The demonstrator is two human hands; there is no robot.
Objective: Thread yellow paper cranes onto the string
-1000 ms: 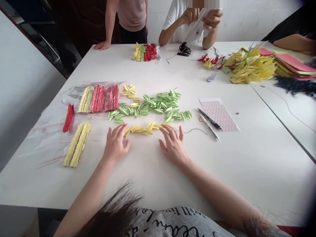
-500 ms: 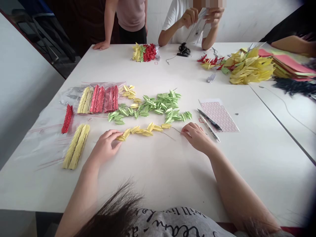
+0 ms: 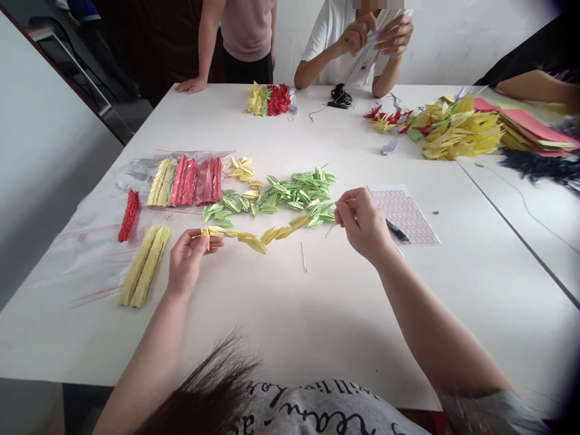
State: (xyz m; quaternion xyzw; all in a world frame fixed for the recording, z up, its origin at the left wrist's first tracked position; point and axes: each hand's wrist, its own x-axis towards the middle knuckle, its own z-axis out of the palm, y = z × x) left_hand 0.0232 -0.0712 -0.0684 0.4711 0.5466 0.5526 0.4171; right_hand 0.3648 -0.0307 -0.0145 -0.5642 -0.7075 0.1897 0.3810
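Observation:
Between my hands hangs a string of folded yellow paper pieces (image 3: pixel 258 240), lifted and sagging in the middle. My left hand (image 3: pixel 190 254) pinches its left end. My right hand (image 3: pixel 360 220) is closed on the thread at the other end, fingers pressed together; a short dark tail of thread dangles below them. A thin needle (image 3: pixel 304 257) hangs or lies beneath the string; I cannot tell which. Just behind is a heap of strung green paper pieces (image 3: pixel 299 190), with a smaller yellow paper string (image 3: pixel 244 172) at its left.
At left are a plastic bag with red and yellow folded strips (image 3: pixel 185 181), a red strip (image 3: pixel 129 214) and yellow strips (image 3: pixel 144 266). A pen (image 3: pixel 397 231) lies on a label sheet (image 3: pixel 412 211). Across the table, a person's hands (image 3: pixel 376 36) work near black thread (image 3: pixel 339 96).
Both hands have risen, lifting the yellow paper string off the table. My right hand has moved up and away, over the pens. The needle now shows below the string.

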